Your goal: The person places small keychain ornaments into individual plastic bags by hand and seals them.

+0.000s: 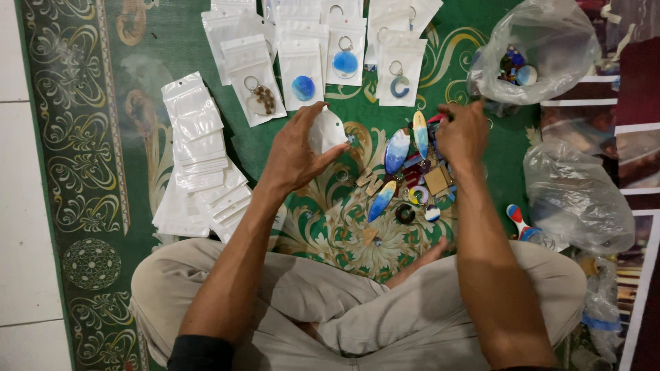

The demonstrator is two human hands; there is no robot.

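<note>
My left hand (294, 150) holds a small clear zip pouch (327, 129) above the green patterned carpet (172, 48). My right hand (462, 134) reaches into a pile of colourful keychain charms (405, 180), its fingers closed at the pile's far edge; what it pinches is hidden. The pile has blue feather-shaped pieces, rings and small wooden tags. Beyond the hands lie filled pouches, each with a keychain, among them a blue round one (302, 88) and a crescent one (399, 85).
A stack of empty white pouches (196, 137) lies to the left. A clear plastic bag with more charms (526, 58) sits at the far right, another crumpled bag (576, 196) nearer. My crossed legs (357, 309) fill the near side. White tile floor (17, 206) borders the carpet.
</note>
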